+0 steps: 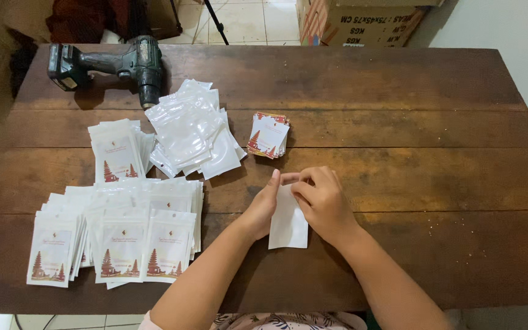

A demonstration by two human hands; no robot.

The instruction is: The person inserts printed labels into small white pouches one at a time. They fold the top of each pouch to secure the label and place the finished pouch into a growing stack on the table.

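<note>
Both hands on one white pouch [288, 227], flat on the worktop [435, 183] | left hand [263, 208] steadies its left edge, right hand [324, 205] pinches the top strip | looks light, thin, floppy, likely slick; best gripped at top corners | card stack [268, 135] just beyond the fingertips
</note>
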